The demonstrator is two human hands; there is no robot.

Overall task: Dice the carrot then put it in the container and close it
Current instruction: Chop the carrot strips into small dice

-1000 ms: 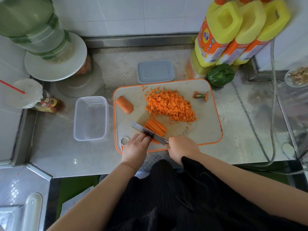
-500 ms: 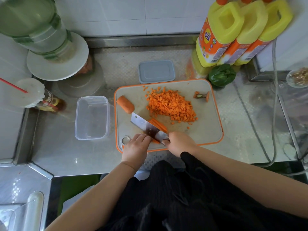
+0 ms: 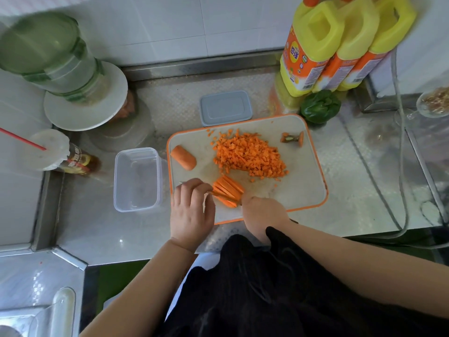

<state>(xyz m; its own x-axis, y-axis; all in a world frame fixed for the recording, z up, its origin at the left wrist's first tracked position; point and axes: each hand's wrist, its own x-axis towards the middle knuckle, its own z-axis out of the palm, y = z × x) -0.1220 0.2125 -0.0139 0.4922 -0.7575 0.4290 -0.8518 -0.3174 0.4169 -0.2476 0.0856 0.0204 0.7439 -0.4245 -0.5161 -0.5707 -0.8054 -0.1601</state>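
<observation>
An orange-rimmed white cutting board [image 3: 303, 190] lies on the steel counter. On it are a heap of diced carrot [image 3: 250, 156], a bundle of carrot strips [image 3: 229, 187] near the front edge and a carrot stub [image 3: 183, 157] at the left. The knife [image 3: 218, 194] stands edge-on across the near end of the strips. My right hand [image 3: 264, 212] grips its handle. My left hand [image 3: 192, 210] lies over the blade's front part, fingertips touching the strips. A clear empty container [image 3: 137, 178] stands left of the board. Its grey lid [image 3: 224, 108] lies behind the board.
Three yellow oil jugs [image 3: 340, 42] and a green pepper [image 3: 320, 107] stand at the back right. A carrot top [image 3: 292, 137] lies on the board's far corner. A green jar on white plates [image 3: 80, 103] and a lidded cup with a straw [image 3: 48, 149] sit at the left.
The knife blade, tilted flat half a second ago, now stands upright on the strips. My left hand has shifted left and forward over the blade.
</observation>
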